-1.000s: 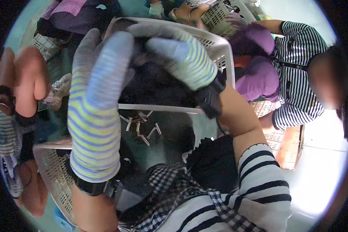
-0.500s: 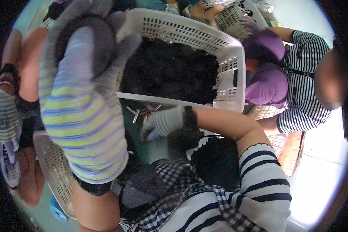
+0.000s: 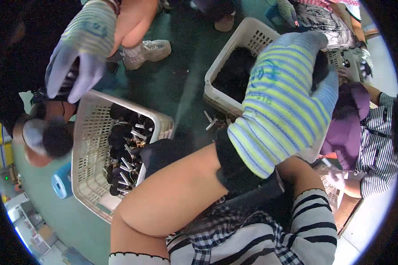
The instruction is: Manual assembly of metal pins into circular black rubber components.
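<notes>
Head view: your striped-gloved hand [image 3: 283, 101] curls its fingers around a dark fluffy tuft [image 3: 319, 66] above the white basket [image 3: 234, 48]; it looks light and soft, best gripped gently around its middle.

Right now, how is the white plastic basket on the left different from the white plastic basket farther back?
The left white plastic basket holds black round pieces with shiny metal pins, and its bare bottom shows. The farther white plastic basket is heaped with a dark mass, no pins visible. Both are white lattice baskets.
</notes>
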A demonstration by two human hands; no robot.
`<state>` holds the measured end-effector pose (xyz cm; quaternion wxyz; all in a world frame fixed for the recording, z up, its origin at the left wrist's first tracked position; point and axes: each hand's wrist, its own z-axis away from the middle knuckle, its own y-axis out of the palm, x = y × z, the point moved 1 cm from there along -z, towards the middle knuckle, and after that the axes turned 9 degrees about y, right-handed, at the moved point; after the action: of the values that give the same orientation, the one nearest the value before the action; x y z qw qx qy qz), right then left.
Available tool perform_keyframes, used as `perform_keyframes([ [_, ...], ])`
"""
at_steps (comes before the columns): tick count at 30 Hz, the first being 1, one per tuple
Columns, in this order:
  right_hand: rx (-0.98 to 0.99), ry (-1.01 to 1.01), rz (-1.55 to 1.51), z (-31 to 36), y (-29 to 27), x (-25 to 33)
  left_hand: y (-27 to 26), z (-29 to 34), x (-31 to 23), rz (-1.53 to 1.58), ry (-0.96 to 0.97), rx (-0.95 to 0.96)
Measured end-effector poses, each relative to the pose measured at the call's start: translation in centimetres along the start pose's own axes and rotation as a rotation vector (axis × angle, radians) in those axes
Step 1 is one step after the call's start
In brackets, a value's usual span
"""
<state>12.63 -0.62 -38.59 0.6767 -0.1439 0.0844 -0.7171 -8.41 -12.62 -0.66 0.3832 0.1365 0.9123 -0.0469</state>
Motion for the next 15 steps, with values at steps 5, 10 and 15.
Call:
perform_keyframes([
  [5, -0.236, -0.107, -0.091, 6.2, -6.4, 2.6, 1.2, -0.8, 1.5, 0.173, 0.059, 0.054],
  [10, -0.736, -0.595, -0.297, 12.7, -10.3, 3.7, 0.9, -0.5, 1.4, 0.300, -0.219, 0.149],
  [15, -0.846, -0.092, -0.599, 26.1, -14.3, 5.7, 0.3, 0.5, 1.5, 0.191, -0.135, 0.200],
])
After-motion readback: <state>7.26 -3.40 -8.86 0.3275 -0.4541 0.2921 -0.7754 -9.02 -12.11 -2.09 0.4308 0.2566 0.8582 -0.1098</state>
